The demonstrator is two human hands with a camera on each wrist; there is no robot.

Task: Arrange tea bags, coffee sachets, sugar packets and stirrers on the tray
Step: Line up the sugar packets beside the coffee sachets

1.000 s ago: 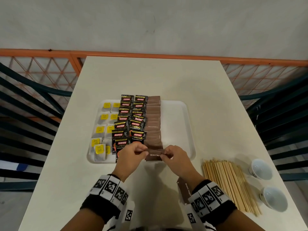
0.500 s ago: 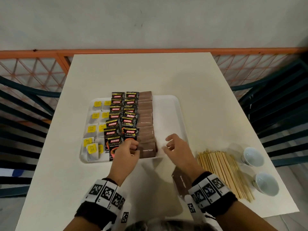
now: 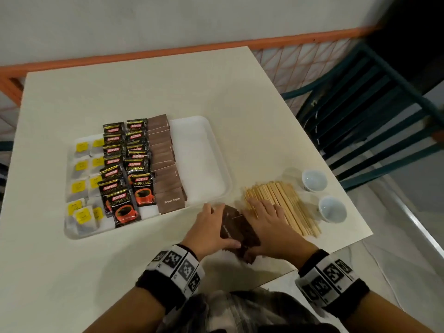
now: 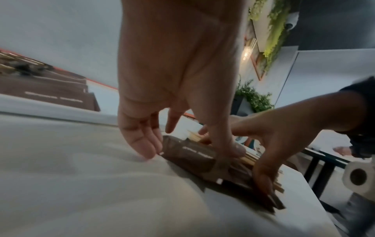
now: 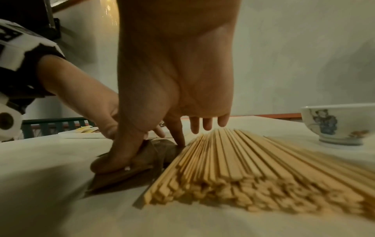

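Note:
A loose pile of brown sugar packets lies on the table between the white tray and the wooden stirrers. My left hand brackets the pile, fingers along its left edge and thumb on top. From the other side my right hand pinches it: thumb on the near end, index tip at the far edge, other fingers straight above the stirrers. The tray holds tea bags, coffee sachets and a row of sugar packets.
Two small white cups stand right of the stirrers, near the table's right edge. The tray's right third is bare. Dark slatted chairs stand beyond the right side. The pile lies close to the front edge.
Both hands left the brown packet at the front of the tray's sugar row and drew back right to the loose pile on the table. The head view swung right.

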